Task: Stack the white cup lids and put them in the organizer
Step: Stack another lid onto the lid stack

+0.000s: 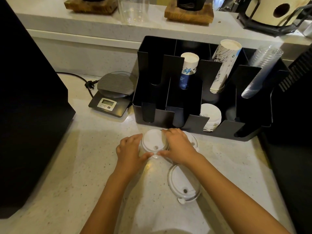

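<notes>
A small stack of white cup lids rests on the counter just in front of the black organizer. My left hand cups the stack's left side and my right hand grips its right side, the thumbs meeting at the near rim. Another white lid peeks out from under my right hand. A loose white lid lies flat on the counter nearer to me. Inside a front compartment of the organizer leans a stack of white lids.
The organizer also holds paper cup stacks and clear plastic cups. A digital scale with a power cord sits left of it. A tall black appliance borders the left, another dark machine the right.
</notes>
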